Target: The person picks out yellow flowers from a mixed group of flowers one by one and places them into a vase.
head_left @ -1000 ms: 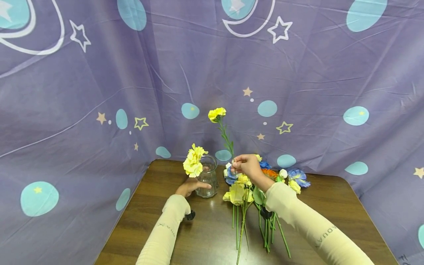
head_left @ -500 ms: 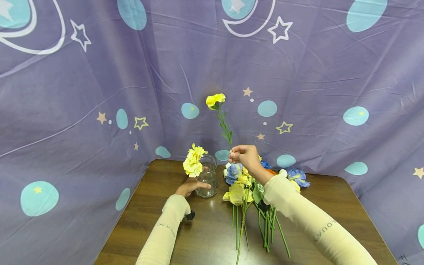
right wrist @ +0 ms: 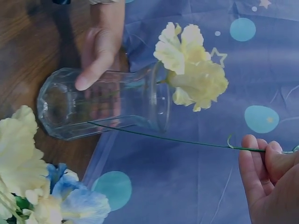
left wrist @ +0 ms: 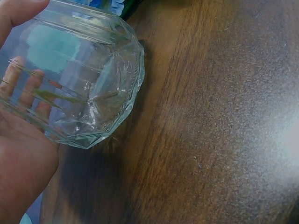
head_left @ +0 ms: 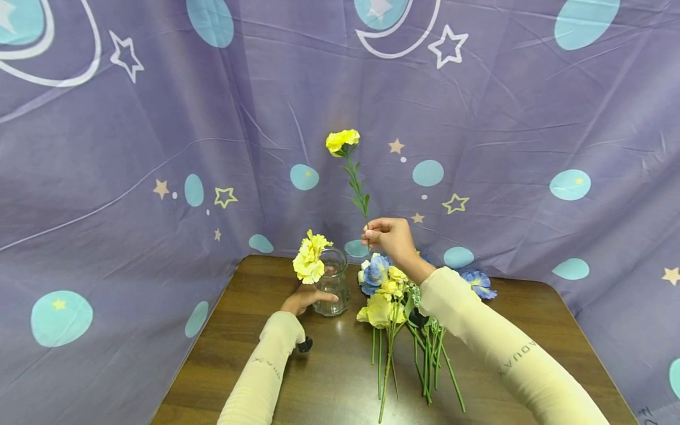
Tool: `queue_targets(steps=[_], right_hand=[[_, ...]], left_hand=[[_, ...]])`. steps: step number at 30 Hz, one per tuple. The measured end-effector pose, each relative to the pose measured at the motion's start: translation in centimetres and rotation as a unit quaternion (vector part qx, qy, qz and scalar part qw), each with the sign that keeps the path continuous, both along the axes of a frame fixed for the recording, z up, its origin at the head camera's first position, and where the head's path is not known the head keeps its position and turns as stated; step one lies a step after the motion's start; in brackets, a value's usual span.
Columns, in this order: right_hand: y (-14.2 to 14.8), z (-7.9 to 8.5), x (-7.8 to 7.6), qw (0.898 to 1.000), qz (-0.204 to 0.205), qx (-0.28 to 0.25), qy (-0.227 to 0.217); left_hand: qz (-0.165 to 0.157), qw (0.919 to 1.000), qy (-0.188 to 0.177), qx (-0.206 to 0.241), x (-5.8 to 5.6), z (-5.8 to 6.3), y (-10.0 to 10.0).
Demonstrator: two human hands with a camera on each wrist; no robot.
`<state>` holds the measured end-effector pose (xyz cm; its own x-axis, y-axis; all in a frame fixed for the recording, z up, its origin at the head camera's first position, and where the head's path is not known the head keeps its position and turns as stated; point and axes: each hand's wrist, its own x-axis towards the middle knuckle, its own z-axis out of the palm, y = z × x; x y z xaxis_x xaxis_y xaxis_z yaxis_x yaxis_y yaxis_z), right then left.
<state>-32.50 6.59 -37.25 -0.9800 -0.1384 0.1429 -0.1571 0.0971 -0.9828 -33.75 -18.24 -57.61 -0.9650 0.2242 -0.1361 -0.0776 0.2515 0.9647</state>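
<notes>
A clear faceted glass vase (head_left: 334, 298) stands upright on the table, one ruffled yellow flower (head_left: 310, 258) leaning out over its left rim. My left hand (head_left: 309, 299) holds the vase low from the left side, fingers round the back and thumb across the front. Higher up, right of the vase, my right hand (head_left: 394, 241) pinches the thin stem (right wrist: 187, 142) of a yellow carnation (head_left: 342, 143), whose bloom points upward. In the right wrist view, the stem's lower end overlaps the vase, and it appears to lie in front of the glass.
Right of the vase lies a pile of artificial flowers with a yellow bloom (head_left: 379, 311), a blue one (head_left: 376, 271) and several green stems (head_left: 429, 366) toward the front. Another blue flower (head_left: 480, 284) is at the back right. A patterned purple cloth (head_left: 510, 118) hangs behind the wooden table (head_left: 329, 378).
My right hand has risen and shifted slightly left, lifting the carnation up out of the area of the pile. The left hand and the vase have stayed in place.
</notes>
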Motion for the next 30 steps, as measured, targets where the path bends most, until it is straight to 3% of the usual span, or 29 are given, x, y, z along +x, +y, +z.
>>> queue_targets(steps=[7, 15, 22, 26, 30], right_hand=[[-1.0, 1.4, -0.3, 0.999, 0.004, -0.027, 0.022], [-2.3, 2.9, -0.4, 0.998, 0.014, -0.046, 0.038], [-3.1, 3.7, -0.1, 0.997, 0.018, -0.063, 0.04], [-3.7, 3.8, 0.0, 0.996, 0.02, -0.073, 0.047], [-4.3, 3.9, 0.2, 0.995, 0.017, -0.08, 0.053]], left_hand=[[0.013, 0.9993, -0.032, -0.01, -0.1, -0.3, -0.2], [0.028, 0.9986, -0.038, -0.025, 0.3, 0.1, 0.0], [0.026, 0.9994, -0.019, -0.013, 0.2, 0.3, 0.1], [0.034, 0.9988, -0.027, -0.022, 0.3, 0.2, 0.1], [0.021, 0.9997, -0.009, -0.012, 0.1, 0.0, 0.1]])
